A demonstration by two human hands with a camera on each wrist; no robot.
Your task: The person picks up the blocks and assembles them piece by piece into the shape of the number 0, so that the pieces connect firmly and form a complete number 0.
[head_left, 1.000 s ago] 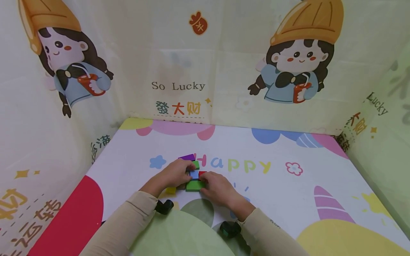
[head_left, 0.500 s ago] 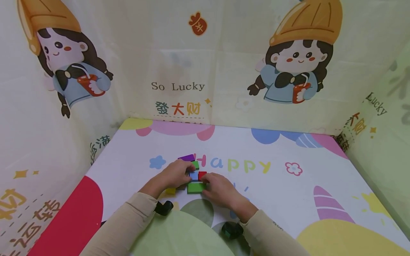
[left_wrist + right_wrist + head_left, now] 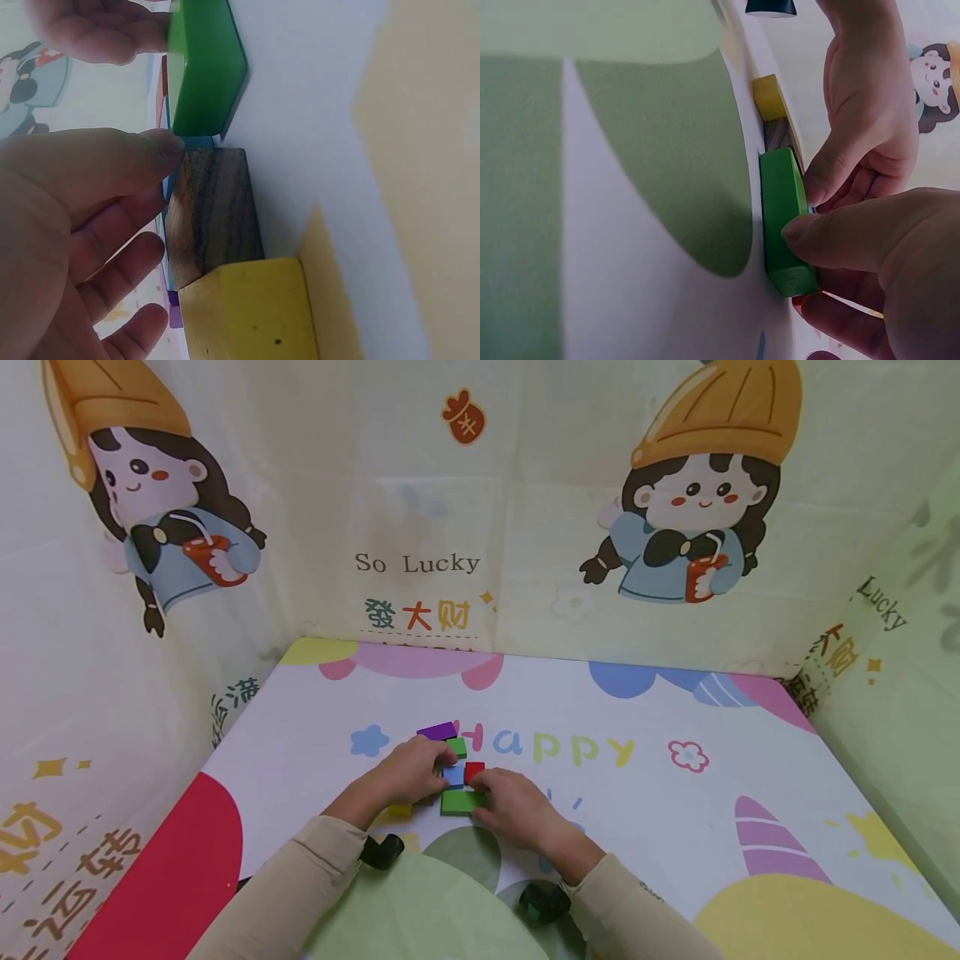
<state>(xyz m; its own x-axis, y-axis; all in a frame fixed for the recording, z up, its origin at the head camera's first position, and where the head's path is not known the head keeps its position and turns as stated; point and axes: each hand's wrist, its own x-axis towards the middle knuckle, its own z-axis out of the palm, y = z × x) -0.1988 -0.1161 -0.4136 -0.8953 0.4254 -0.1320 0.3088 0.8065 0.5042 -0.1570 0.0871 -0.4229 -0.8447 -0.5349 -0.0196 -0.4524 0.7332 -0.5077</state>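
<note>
My left hand (image 3: 408, 768) pinches a light blue block (image 3: 453, 777) between thumb and forefinger, its other fingers spread behind the row in the left wrist view. With thumb on the near side and fingers behind, my right hand (image 3: 513, 806) grips a longer green block (image 3: 459, 803) at its right end. A red block (image 3: 474, 772) sits beside the blue one, close to the right fingertips. Under the left palm's near side are a dark striped wooden block (image 3: 217, 214) and a yellow block (image 3: 259, 311). A small green block (image 3: 457, 747) lies just beyond the left forefinger.
A purple block (image 3: 437, 731) lies at an angle behind the small green one. Everything stands on a printed mat (image 3: 637, 810), with cloth walls (image 3: 540, 527) at the back and both sides. Black wrist cameras (image 3: 544, 902) hang beneath the sleeves.
The long green block has slid slightly right and toward me with my right hand, widening the gap by the wooden block. More of the red block shows. My left hand has barely moved.
</note>
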